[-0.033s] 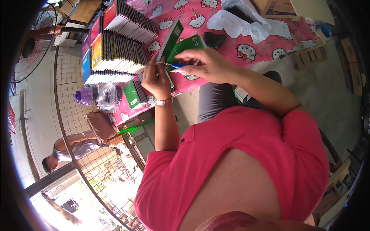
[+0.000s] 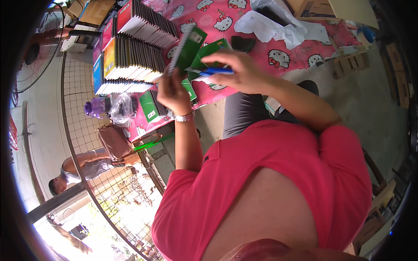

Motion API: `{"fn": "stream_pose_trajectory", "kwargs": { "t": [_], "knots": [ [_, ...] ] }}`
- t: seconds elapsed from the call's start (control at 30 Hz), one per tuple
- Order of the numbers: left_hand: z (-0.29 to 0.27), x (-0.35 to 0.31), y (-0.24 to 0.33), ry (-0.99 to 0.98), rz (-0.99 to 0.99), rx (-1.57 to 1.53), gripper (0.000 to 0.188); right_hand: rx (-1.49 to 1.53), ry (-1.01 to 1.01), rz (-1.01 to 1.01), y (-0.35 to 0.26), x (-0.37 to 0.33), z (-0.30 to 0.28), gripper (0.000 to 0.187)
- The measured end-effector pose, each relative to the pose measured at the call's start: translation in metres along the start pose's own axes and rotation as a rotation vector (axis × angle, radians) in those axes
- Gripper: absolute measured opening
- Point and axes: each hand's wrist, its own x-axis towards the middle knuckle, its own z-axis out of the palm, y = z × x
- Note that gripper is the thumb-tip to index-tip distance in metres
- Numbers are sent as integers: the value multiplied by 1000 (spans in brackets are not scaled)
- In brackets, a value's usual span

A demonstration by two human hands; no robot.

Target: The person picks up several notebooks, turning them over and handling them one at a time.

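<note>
Upright over the table, a green spiral notebook (image 2: 191, 46) is gripped at its lower end by my left hand (image 2: 173, 92), whose fingers are closed. Blue-handled pliers (image 2: 216, 71), blurred by motion, sit in the curled fingers of my right hand (image 2: 244, 71), just right of the notebook. Behind the pliers lies another green notebook (image 2: 213, 48) on the table. More green notebooks (image 2: 188, 89) show partly beside my left wrist.
Tall stacks of spiral notebooks (image 2: 135, 58) fill the table's left side, over a pink patterned tablecloth (image 2: 254, 54). Near its left edge are a green notebook pile (image 2: 150, 107), a plastic bag (image 2: 122, 108) and a purple bottle (image 2: 98, 106). White paper (image 2: 283, 32) lies far right. Another person (image 2: 82, 167) is beyond the mesh.
The pliers have moved right, away from the notebook's spiral edge, and their blue handles show more. The held notebook has turned so that more of its green cover faces me.
</note>
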Motion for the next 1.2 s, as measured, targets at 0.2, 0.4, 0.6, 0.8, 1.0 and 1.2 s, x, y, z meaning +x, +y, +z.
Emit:
{"fn": "stream_pose_trajectory", "kwargs": {
  "t": [0.2, 0.4, 0.6, 0.8, 1.0, 1.2],
  "knots": [
    [-75, -44, -60, 165, -578, 119, 18, -579, 206, 146, 100, -69, -50, 33],
    [-71, -63, -82, -69, -374, 975, 29, -810, 104, -67, 147, -100, -57, 21],
    [22, -3, 30, -429, 485, 600, 38, -988, 507, 138, 185, 6, -131, 16],
    [33, 7, 45, -771, 594, 700, 29, -997, 40, 685, 226, 32, -137, 28],
    [28, 46, 53, -838, 521, 443, 18, -1038, -91, 715, 240, 42, -156, 24],
    [43, 43, 45, -678, 513, 633, 21, -1026, 175, 486, 228, 50, -153, 28]
  ]
}}
